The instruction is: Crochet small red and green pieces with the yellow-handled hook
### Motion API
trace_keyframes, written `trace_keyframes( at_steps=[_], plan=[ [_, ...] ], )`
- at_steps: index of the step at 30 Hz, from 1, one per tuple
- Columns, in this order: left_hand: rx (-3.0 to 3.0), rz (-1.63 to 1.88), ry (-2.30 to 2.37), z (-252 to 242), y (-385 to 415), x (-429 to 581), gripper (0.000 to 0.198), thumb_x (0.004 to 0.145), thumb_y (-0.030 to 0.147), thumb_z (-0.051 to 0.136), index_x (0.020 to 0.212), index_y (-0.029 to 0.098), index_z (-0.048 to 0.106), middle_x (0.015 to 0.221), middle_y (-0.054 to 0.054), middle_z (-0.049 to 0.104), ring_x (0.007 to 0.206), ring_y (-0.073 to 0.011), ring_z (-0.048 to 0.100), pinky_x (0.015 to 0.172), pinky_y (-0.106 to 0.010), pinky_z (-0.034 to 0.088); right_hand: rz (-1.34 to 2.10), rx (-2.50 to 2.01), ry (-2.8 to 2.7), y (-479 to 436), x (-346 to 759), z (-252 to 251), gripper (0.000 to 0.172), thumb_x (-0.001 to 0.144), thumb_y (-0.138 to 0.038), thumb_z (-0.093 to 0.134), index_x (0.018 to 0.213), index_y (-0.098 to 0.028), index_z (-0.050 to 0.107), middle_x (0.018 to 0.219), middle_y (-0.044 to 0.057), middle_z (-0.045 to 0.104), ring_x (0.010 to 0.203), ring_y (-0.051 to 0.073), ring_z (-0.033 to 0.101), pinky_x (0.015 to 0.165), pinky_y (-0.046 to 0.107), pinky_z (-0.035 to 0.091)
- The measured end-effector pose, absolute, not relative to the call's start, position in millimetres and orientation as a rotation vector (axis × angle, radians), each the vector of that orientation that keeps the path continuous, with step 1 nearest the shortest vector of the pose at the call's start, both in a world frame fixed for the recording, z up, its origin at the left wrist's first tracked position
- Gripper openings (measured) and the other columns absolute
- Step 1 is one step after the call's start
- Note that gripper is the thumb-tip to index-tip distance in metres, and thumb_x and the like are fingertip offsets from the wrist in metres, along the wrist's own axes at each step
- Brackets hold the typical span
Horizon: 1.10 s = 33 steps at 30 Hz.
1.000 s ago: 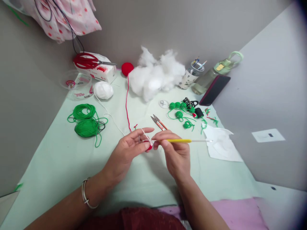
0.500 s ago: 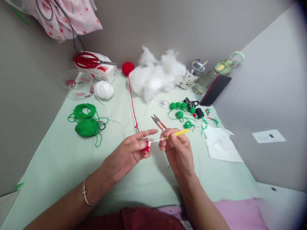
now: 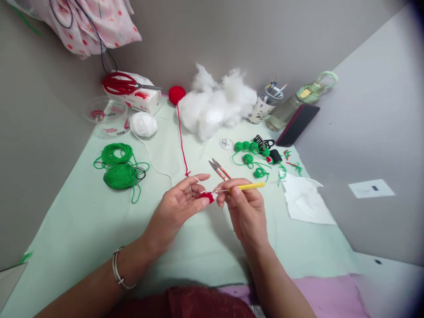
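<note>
My left hand (image 3: 180,201) pinches a small red and white crochet piece (image 3: 208,197) between thumb and fingers. White yarn (image 3: 153,163) runs over its fingers from the white yarn ball (image 3: 143,124). In my right hand (image 3: 247,205) is a crochet hook with a yellow handle (image 3: 251,186), gripped like a pencil. The hook's metal tip meets the white edge of the piece. A red strand (image 3: 182,145) leads from the red yarn ball (image 3: 176,95) down to just behind my left fingers. Orange-handled thread snips (image 3: 220,169) lie just beyond my right hand.
White stuffing (image 3: 215,106) is heaped at the back. Green yarn (image 3: 119,170) lies on the left, near a clear container (image 3: 106,117) and red scissors (image 3: 122,84). Green crocheted balls (image 3: 247,159), a phone (image 3: 298,125), a bottle (image 3: 288,108) and a tissue (image 3: 308,198) are on the right.
My left hand has turned, with its index finger more bent and the crochet piece tipped flatter. The hook has swung closer to level. The white yarn from the ball is now drawn straighter.
</note>
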<state>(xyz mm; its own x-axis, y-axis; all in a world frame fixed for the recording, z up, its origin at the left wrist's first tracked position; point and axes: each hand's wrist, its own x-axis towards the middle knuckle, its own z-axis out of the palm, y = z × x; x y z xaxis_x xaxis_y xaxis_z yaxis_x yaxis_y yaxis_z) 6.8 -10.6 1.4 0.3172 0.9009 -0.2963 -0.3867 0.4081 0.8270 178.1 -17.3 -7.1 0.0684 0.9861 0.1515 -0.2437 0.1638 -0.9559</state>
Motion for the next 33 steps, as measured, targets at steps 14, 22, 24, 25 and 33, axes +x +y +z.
trace_keyframes(
  at_steps=[14,22,24,25,33],
  plan=[
    [0.680,0.899,0.882,10,-9,5,0.045,0.085,0.029,0.083,0.128,0.018,0.072,0.066,0.006,0.063,0.056,-0.0101,0.061,0.060,-0.024,0.048,0.898,-0.957,-1.300,-27,183,-4,0.018,0.106,-0.027,0.057,0.102,-0.022,0.073,0.097,0.006,0.077,0.074,0.017,0.072,0.067,0.033,0.062],
    [0.679,0.976,0.851,4,-9,7,0.039,0.085,0.027,0.085,0.123,0.026,0.077,0.091,0.002,0.068,0.077,-0.0123,0.071,0.076,-0.026,0.057,0.595,-0.937,-1.563,-31,180,-5,0.023,0.105,-0.015,0.053,0.110,-0.025,0.073,0.097,0.006,0.079,0.088,0.022,0.075,0.076,0.040,0.062],
    [0.687,1.005,0.837,2,-9,7,0.038,0.085,0.025,0.086,0.122,0.027,0.078,0.092,0.003,0.066,0.082,-0.0127,0.070,0.082,-0.026,0.057,0.552,-0.920,-1.594,-32,179,-5,0.025,0.105,-0.014,0.053,0.112,-0.026,0.073,0.098,0.006,0.080,0.091,0.022,0.076,0.077,0.040,0.062],
    [0.692,1.016,0.831,1,-9,7,0.038,0.085,0.024,0.086,0.122,0.028,0.078,0.092,0.003,0.066,0.083,-0.0127,0.070,0.084,-0.027,0.057,0.548,-0.914,-1.594,-32,179,-5,0.025,0.105,-0.013,0.053,0.113,-0.026,0.073,0.098,0.006,0.081,0.092,0.022,0.076,0.078,0.040,0.062],
    [0.749,1.035,0.839,-1,-10,6,0.036,0.087,0.021,0.082,0.122,0.030,0.078,0.090,0.005,0.065,0.081,-0.0098,0.067,0.084,-0.024,0.054,0.491,-0.939,-1.634,-31,178,-6,0.025,0.105,-0.014,0.051,0.110,-0.025,0.072,0.095,0.006,0.080,0.090,0.023,0.077,0.076,0.040,0.063]
  ],
)
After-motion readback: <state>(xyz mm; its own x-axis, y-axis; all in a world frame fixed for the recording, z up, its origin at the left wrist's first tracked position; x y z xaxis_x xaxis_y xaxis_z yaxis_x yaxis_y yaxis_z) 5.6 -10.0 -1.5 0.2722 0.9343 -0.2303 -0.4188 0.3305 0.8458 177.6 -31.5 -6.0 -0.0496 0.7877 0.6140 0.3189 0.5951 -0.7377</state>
